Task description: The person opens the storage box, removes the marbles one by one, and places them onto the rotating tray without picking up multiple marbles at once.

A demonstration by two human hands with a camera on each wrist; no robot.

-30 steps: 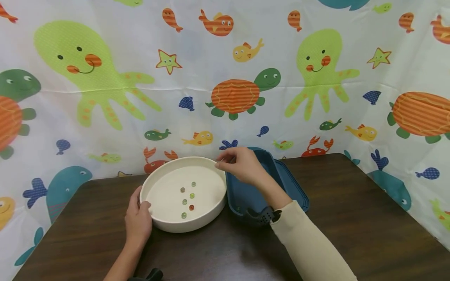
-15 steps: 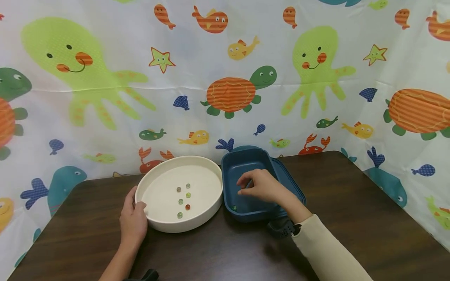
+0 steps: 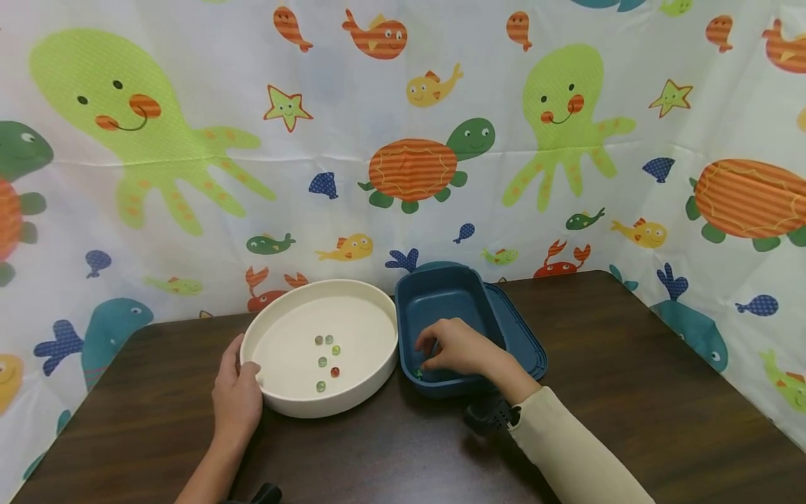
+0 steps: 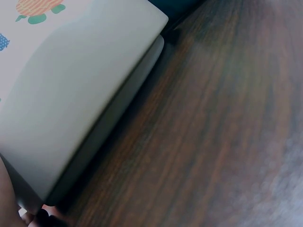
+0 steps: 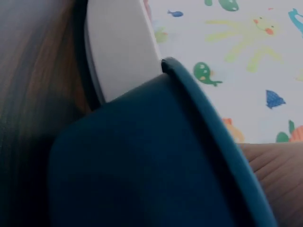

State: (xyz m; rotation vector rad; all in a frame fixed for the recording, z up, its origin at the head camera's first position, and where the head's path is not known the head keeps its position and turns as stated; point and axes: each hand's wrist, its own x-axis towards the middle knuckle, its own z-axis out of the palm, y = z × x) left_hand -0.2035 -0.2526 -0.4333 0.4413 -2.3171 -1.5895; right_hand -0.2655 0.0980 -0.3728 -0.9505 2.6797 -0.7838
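Note:
A round cream tray (image 3: 359, 402) with a raised wall stands on the table. My left hand (image 3: 236, 399) grips its left side, thumb over the rim and fingers along the outside. Several small glass marbles lie on the tray floor, among them a red marble (image 3: 335, 372) and a yellow-green marble (image 3: 336, 350). Touching the tray's right side is a deep blue rectangular container (image 3: 441, 297). My right hand (image 3: 456, 346) reaches down into it, fingers bent and apart from the thumb. Just below the thumb tip, a green marble (image 3: 418, 374) lies in the container's near left corner.
A flat blue lid (image 3: 519, 336) lies partly under the container's right side. Behind the dark wooden table (image 3: 630, 392) hangs a sea-animal curtain (image 3: 352, 140). The container's wall (image 5: 132, 156) covers most of the right wrist view.
My right hand has moved from the tray's right rim back into the blue container and down toward the green marble. One pale marble on the tray has rolled. My left hand keeps its grip.

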